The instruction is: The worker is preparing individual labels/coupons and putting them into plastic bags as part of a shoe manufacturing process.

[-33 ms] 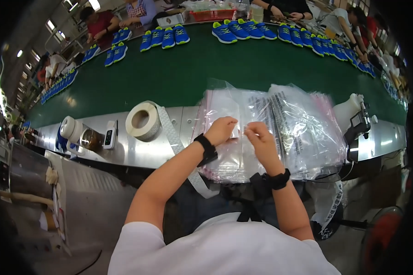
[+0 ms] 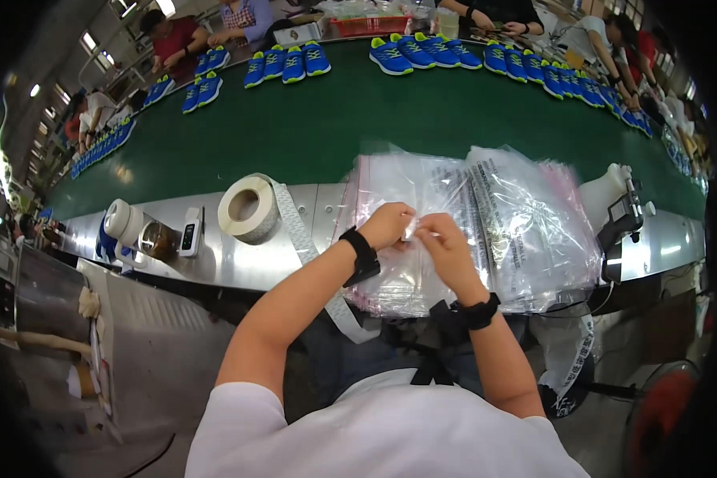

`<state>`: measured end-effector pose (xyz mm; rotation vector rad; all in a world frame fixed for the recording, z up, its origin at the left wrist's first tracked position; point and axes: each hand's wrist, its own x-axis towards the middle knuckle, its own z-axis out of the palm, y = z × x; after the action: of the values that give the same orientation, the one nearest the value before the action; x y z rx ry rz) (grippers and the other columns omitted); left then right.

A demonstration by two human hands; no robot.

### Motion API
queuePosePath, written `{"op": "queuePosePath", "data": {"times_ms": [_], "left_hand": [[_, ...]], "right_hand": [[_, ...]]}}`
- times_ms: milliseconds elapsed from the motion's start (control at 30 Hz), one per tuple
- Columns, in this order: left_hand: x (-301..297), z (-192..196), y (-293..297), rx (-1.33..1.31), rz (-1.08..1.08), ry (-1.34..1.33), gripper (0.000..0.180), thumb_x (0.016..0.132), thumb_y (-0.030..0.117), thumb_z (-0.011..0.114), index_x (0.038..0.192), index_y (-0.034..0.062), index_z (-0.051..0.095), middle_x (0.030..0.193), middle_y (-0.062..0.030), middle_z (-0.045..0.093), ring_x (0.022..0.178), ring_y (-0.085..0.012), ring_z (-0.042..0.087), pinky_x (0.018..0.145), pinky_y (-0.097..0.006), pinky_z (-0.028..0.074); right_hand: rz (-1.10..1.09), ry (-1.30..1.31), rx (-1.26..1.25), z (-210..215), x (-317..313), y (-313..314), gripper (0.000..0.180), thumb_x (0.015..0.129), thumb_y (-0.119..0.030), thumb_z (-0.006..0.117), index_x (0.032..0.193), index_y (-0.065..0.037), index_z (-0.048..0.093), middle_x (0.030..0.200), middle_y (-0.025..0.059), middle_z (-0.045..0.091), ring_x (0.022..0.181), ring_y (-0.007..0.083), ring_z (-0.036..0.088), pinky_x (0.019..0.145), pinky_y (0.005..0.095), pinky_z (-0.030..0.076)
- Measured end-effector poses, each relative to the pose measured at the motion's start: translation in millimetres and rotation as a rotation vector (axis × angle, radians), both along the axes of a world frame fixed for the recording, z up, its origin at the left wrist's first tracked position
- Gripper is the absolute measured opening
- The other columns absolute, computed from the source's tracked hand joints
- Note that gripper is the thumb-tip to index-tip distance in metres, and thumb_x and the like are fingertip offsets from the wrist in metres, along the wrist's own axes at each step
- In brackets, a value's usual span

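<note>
Nothing is seen to have shifted since the earlier frame: the left hand [image 2: 386, 225] and right hand [image 2: 446, 247] are pinched together on something small, unidentifiable, above the stack of clear crinkled plastic bags [image 2: 454, 231], beside the white tape roll [image 2: 248, 209], bags apparently unfilled.

A long steel ledge [image 2: 239, 267] runs along the near side of a green conveyor belt [image 2: 334, 127]. On the ledge sit a stack of clear plastic bags [image 2: 502, 215], a big roll of white tape [image 2: 247, 209], a smaller roll [image 2: 116, 221], a small white device [image 2: 189, 233] and a white bottle [image 2: 601, 195]. Blue shoes [image 2: 283, 64] line the belt's far edge.
</note>
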<state>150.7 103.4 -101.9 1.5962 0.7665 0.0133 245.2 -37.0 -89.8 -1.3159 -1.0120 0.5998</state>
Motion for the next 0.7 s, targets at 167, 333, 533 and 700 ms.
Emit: {"op": "queuePosePath", "data": {"times_ms": [167, 333, 533, 700], "left_hand": [[-20, -21, 25, -0.840, 0.003, -0.188, 0.066, 0.091, 0.057, 0.027, 0.128, 0.0031, 0.031, 0.103, -0.0170, 0.059, 0.086, -0.0258, 0.061, 0.075, -0.038, 0.051], [-59, 48, -12, -0.676, 0.136, -0.156, 0.070, 0.091, 0.056, 0.030, 0.136, 0.0024, 0.021, 0.136, -0.0215, 0.031, 0.101, -0.0377, 0.056, 0.075, -0.039, 0.051], [-111, 89, -38, 0.004, 0.343, -0.384, 0.042, 0.093, 0.026, 0.040, 0.126, 0.0008, 0.038, 0.123, -0.0153, 0.047, 0.097, -0.0272, 0.059, 0.074, -0.031, 0.050], [-101, 126, -71, 0.309, 0.171, -0.630, 0.051, 0.081, 0.010, 0.056, 0.127, -0.0011, 0.037, 0.123, -0.0140, 0.046, 0.099, -0.0216, 0.056, 0.081, -0.028, 0.045]], "right_hand": [[-0.002, -0.629, -0.109, 7, -37, -10, 0.043, 0.069, -0.013, 0.071, 0.106, -0.002, 0.053, 0.105, 0.0121, 0.052, 0.089, 0.0260, 0.056, 0.075, 0.0297, 0.047], [-0.038, -1.064, -0.147, -10, -33, -6, 0.045, 0.064, -0.011, 0.068, 0.107, -0.006, 0.056, 0.102, 0.0115, 0.055, 0.086, 0.0246, 0.057, 0.071, 0.0344, 0.048], [-0.169, 0.155, -0.060, 40, 53, -25, 0.022, 0.090, -0.020, 0.046, 0.088, -0.002, 0.059, 0.080, 0.0065, 0.060, 0.070, 0.0145, 0.059, 0.058, 0.0268, 0.046], [-0.893, 0.236, -0.044, 19, 172, -154, 0.015, 0.086, -0.023, 0.050, 0.082, -0.009, 0.055, 0.072, -0.0003, 0.056, 0.066, 0.0075, 0.054, 0.053, 0.0197, 0.040]]}}
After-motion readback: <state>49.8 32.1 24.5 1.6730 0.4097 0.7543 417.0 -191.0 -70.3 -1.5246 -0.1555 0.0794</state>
